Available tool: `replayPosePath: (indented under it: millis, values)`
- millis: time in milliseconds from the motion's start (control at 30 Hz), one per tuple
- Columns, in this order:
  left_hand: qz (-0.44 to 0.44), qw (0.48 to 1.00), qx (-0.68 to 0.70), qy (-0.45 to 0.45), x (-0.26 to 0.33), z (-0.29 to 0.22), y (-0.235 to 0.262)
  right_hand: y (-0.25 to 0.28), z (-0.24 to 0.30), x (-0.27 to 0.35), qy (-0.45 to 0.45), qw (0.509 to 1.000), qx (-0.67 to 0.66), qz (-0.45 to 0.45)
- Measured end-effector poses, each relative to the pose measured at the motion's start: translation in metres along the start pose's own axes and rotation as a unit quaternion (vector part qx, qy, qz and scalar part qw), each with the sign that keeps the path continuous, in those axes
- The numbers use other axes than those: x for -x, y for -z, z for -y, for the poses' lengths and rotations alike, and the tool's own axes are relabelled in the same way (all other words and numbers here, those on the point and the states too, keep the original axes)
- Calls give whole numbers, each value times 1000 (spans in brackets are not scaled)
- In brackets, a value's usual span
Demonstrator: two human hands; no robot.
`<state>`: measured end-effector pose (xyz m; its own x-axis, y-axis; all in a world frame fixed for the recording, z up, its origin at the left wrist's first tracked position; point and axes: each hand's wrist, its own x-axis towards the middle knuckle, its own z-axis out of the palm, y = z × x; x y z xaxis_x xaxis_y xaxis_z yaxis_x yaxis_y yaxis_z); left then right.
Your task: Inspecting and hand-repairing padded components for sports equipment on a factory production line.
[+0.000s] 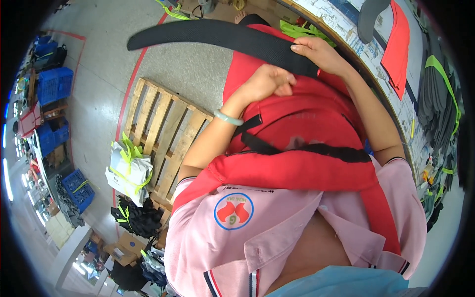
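A long, curved black fabric strip (pixel 213 35) with a ribbed surface stretches from my lap out to the far left. My right hand (pixel 319 53) grips its right end, thumb on top and fingers beneath. Just below the strip, my left hand (pixel 271 81) is curled closed over my red apron (pixel 302 116). Whatever its fingers may hold is hidden. A pale green bangle circles the left wrist.
On the worktable (pixel 349 32) to the right lie a red fabric piece (pixel 396 54), a grey piece (pixel 368 22) and a tied bundle of dark strips (pixel 438 89). A wooden pallet (pixel 166 126) and a white tied bundle (pixel 129 171) are at left; blue crates (pixel 55 84) stand farther off.
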<state>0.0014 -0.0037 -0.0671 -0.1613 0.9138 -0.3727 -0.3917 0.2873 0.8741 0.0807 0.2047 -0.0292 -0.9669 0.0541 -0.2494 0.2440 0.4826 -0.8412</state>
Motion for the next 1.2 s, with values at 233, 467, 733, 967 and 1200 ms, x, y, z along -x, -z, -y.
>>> replayPosePath:
  millis: [233,467,733,967,1200]
  values:
    - [-201,746,-548,-321,35,-106,38,49,88,-12,96,969,132,184]
    - [-217,939,-226,-141,34,-188,68,105,120,-42,233,913,-158,-295]
    - [-311,863,190,-350,0,-170,94,-5,105,-28,118,986,-55,-105]
    - [-158,937,218,-223,-31,-82,64,-16,27,-34,60,988,-144,10]
    - [-300,893,256,-216,-35,-72,58,-17,41,-19,35,993,-110,36]
